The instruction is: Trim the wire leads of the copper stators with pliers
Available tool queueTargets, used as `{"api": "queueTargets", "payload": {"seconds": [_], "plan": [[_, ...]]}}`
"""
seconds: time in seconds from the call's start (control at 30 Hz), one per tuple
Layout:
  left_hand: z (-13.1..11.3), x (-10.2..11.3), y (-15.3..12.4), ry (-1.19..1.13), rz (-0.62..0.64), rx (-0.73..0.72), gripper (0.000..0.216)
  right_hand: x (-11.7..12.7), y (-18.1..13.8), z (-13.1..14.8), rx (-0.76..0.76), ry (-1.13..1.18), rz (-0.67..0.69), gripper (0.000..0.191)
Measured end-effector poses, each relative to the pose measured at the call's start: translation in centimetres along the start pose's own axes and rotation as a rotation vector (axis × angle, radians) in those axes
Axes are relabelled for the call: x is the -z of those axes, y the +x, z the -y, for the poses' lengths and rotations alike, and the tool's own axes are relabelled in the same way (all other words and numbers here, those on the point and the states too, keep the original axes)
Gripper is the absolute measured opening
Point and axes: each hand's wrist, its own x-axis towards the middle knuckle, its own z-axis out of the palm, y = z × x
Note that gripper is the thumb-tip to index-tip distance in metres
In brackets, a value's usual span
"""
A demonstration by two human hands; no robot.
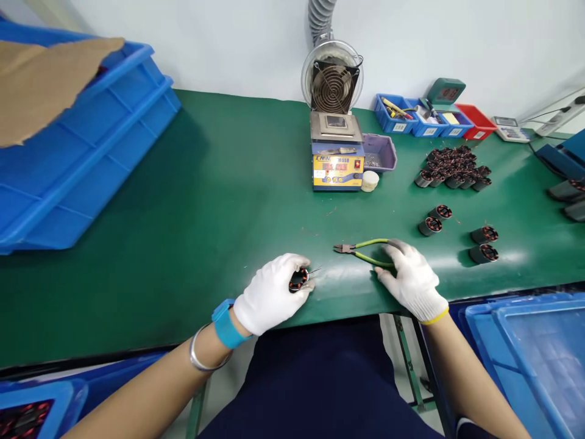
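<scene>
My left hand, in a white glove, is closed around a small motor stator with copper windings, held just above the green table near its front edge. Thin wire ends stick out of the stator to the right. My right hand, also gloved, rests on the green handles of a pair of cutting pliers that lie flat on the table, jaws pointing left. Its fingers curl over the handles.
A solder pot with a fan behind it stands mid-table. Several stators are heaped at the right, with loose ones nearer. Blue crates are stacked left; blue bins sit below right.
</scene>
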Motion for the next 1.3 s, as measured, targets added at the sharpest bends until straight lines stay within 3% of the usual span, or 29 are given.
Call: {"api": "queueTargets", "payload": {"seconds": [0.13, 0.27, 0.3, 0.4, 0.5, 0.67, 0.8, 0.97, 1.13, 1.2, 1.3], "plan": [[-0.2, 0.1, 0.8, -0.07, 0.038, 0.031, 0.016, -0.6, -0.6, 0.8, 0.074, -0.107, 0.184, 0.042], [0.3, 0.0, 1.1, -0.061, 0.043, 0.044, 0.012, -0.6, 0.5, 1.1, 0.002, -0.155, 0.193, 0.105], [0.5, -0.1, 1.2, -0.07, 0.053, 0.045, 0.013, -0.4, 0.8, 1.0, -0.015, -0.162, 0.226, 0.111], [0.8, -0.2, 1.3, -0.084, 0.063, 0.053, 0.016, 0.7, 1.5, 1.3, -0.008, -0.202, 0.352, 0.077], [0.9, -0.3, 1.5, -0.106, 0.058, 0.064, 0.014, 1.4, 2.0, 3.4, -0.059, -0.388, 0.414, 0.049], [1.2, -0.7, 1.8, -0.115, 0.024, 0.035, 0.013, 0.3, 2.9, 5.8, -0.19, -0.54, 0.315, 0.028], [1.3, -1.2, 1.8, -0.082, -0.049, -0.034, 0.012, 0.4, 2.3, 3.7, -0.213, -0.298, 0.289, 0.035], [1.3, -1.5, 1.8, -0.062, -0.11, -0.063, 0.012, 1.4, 0.4, 0.9, -0.139, 0.191, 0.3, 0.066], [1.2, -1.6, 1.8, -0.074, -0.112, -0.026, 0.015, 1.9, 0.9, 2.7, -0.096, 0.216, 0.346, 0.062], [1.1, -1.6, 1.9, -0.059, -0.092, -0.007, 0.017, 2.3, 1.2, 4.5, -0.143, 0.488, 0.437, 0.06], [1.1, -1.6, 2.1, -0.042, -0.059, 0.016, 0.019, 2.8, 1.0, 7.2, -0.319, 1.176, 0.728, 0.068]]}}
